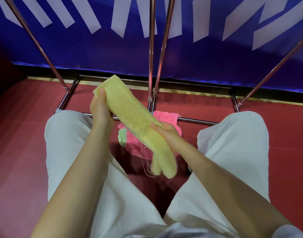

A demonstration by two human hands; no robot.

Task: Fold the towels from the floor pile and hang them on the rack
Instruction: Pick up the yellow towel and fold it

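1. Left leg point(70, 152): pale trousers, knee bent; the person appears to squat or sit low facing the rack.
2. Rack point(151, 48): chrome tubes rising from a floor frame in front of a blue banner point(78, 54). No towel hangs on the parts of it that show.
3. Left hand point(101, 110): it grips the far end of the yellow towel, thumb pressed on top near the corner and fingers point(95, 102) curled underneath.
4. Yellow towel point(130, 115): folded into a long narrow strip and held in the air between both hands, slanting from upper left to lower right above the pile. Its near end hangs loose below the right hand, split into two flaps with threads trailing.
5. Floor pile point(166, 116): crumpled pink cloth with a small green piece at its left edge, lying on the red floor point(18, 134) between the knees, just before the rack's lower bar.
6. Right hand point(169, 133): it pinches the strip partway along; how firmly the fingers close behind the cloth is hard to tell.
7. Risk: the free near end may unfold if the strip is lifted without support, and the trailing threads could snag on the pile or a bar.
8. Risk: a narrow strip draped off-centre over a smooth tube would likely slide off.
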